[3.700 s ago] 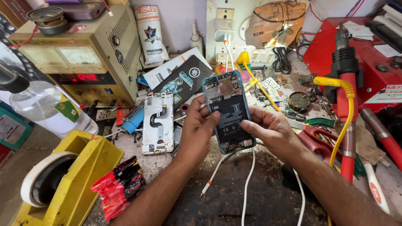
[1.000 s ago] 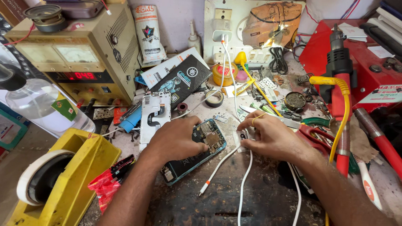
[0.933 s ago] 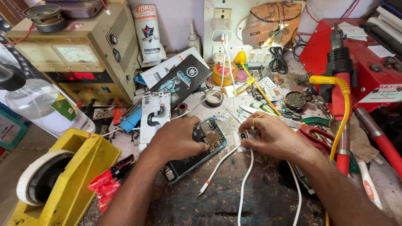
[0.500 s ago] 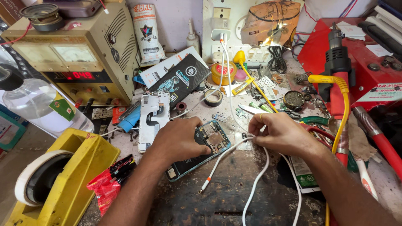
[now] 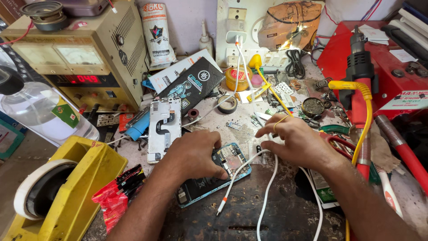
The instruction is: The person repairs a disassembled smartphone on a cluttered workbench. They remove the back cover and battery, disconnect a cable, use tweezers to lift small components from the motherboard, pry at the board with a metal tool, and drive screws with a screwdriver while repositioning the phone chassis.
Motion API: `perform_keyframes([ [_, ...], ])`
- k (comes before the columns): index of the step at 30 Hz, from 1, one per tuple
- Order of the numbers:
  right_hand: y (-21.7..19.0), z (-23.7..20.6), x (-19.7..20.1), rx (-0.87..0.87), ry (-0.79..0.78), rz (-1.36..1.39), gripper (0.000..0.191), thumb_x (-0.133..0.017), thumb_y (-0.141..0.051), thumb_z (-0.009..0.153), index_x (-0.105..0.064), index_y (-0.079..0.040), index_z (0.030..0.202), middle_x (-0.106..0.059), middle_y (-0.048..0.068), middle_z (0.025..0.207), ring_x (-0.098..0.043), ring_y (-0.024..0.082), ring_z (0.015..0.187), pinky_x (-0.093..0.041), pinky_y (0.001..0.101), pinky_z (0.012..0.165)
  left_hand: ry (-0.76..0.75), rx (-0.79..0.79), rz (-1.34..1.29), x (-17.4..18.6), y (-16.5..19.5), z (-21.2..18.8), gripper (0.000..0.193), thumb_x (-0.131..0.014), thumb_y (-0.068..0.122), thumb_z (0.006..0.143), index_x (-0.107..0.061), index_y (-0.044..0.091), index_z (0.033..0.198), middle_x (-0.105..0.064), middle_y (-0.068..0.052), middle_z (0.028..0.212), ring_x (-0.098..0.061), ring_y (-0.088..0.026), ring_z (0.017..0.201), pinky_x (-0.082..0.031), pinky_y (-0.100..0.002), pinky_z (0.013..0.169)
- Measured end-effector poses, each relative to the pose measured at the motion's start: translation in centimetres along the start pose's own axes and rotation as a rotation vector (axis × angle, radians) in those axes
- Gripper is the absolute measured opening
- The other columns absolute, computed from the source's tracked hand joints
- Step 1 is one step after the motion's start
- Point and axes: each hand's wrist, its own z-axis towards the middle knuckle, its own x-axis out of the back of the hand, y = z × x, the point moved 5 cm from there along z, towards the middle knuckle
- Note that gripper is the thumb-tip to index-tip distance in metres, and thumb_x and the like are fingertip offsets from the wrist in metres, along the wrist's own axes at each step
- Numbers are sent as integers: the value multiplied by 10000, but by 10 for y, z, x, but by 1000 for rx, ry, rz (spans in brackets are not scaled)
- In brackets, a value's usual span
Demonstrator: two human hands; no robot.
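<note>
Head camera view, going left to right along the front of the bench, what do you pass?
Yellow tape dispenser → red packet → left hand on the opened blue-edged phone → white cable → right hand → red hot-air gun.

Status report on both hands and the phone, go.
Left hand pressing opened phone flat on bench. Right hand on white cable. Loose cable end crosses phone.

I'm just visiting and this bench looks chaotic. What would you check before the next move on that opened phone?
1. Opened phone lies flat on the bench: ok.
2. Left hand presses on it to steady it: ok.
3. Right hand has hold of the white cable: ok.
4. Cable plugged into the phone: cannot tell, hidden by the hands.
5. Loose orange-tipped cable end kept off the phone: not ok, it crosses it.
</note>
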Motion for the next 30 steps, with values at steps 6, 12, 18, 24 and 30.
perform_keyframes([
  [6, -2, 2, -2, -4, -14, -72, 153, -772, -212, 822, -789, -91, 912, -756, 80, 872, -722, 272, 808, -565, 406, 735, 101, -133, -113, 1, 3, 1, 733, -895, 493, 559, -667, 114, 1144, -684, -95, 1073, -659, -280, 1034, -531, -430, 862],
  [12, 17, 0, -2, -251, 51, 255, 179, -713, -213, 905, -741, -50, 975, -733, 48, 755, -685, 116, 670, -552, 314, 615, 314, -183, -476, -2, 17, 16, 688, -847, 472, 709, -675, 68, 1240, -754, -97, 1078, -748, -199, 843, -596, -358, 757],
  [18, 15, 0, -21, -265, 25, 725, 163, -669, -180, 954, -715, -42, 1026, -698, -7, 792, -651, 46, 703, -564, 238, 605, 257, -165, -937, -26, 21, 28, 497, -771, 198, 820, -688, 57, 1290, -808, -88, 980, -761, -111, 790, -619, -273, 676],
  [24, 2, 0, -7, -132, 200, 523, 158, -749, -133, 898, -744, -43, 1028, -722, 33, 872, -684, 95, 747, -588, 259, 634, 175, -43, -1216, -39, 13, 38, 448, -773, 87, 825, -678, 9, 1256, -784, -99, 898, -744, -114, 762, -617, -255, 663],
  [30, -30, -8, 10, 261, 278, 151, 210, -786, -102, 858, -779, -125, 1067, -744, 75, 1015, -754, 202, 882, -605, 317, 734, 102, -70, -1337, -43, 10, 42, 389, -763, 139, 864, -696, -15, 1214, -778, -82, 921, -737, -117, 781, -624, -256, 681],
])
